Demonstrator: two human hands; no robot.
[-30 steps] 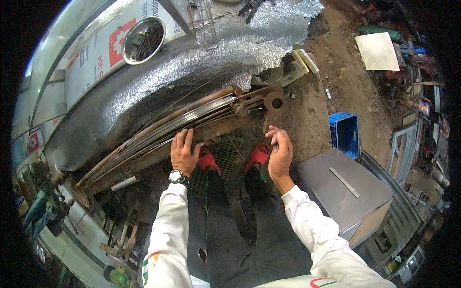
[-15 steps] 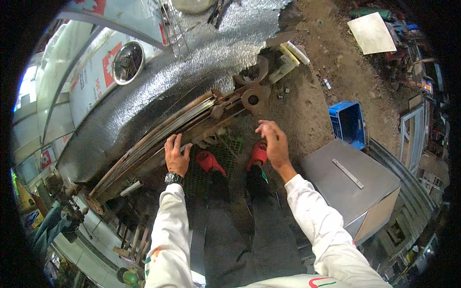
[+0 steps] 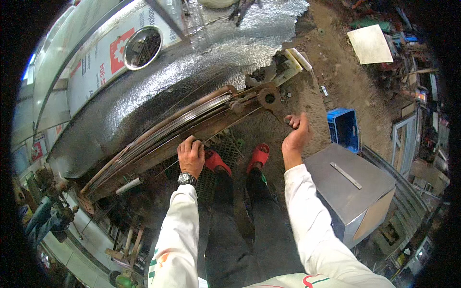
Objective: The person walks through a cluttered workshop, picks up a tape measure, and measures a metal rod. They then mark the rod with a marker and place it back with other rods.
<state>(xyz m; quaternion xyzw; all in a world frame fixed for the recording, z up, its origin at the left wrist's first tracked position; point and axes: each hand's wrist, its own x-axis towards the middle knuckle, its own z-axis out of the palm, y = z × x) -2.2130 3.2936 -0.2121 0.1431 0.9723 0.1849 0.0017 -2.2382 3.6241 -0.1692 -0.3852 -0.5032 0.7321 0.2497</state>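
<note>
So the rusty frame (image 3: 211,126) lies slantwise just past the red shoes (image 3: 218,162), beside the shiny sheet (image 3: 144,96). The left hand (image 3: 191,156) is half curled at its near edge, the right hand (image 3: 295,135) curled in by the lever (image 3: 277,113) tip; can't tell if either really grips. My worry: if that lever swings suddenly, the left hand could get pinched tbh.

Left hand (image 3: 191,156) curling its fingertips from view, right hand (image 3: 296,138) blurring around an unclear grip, dark pieces (image 3: 144,48) in a metal bowl (image 3: 140,67) being too small to tell, pale rounded object (image 3: 217,3) running past the top edge
</note>
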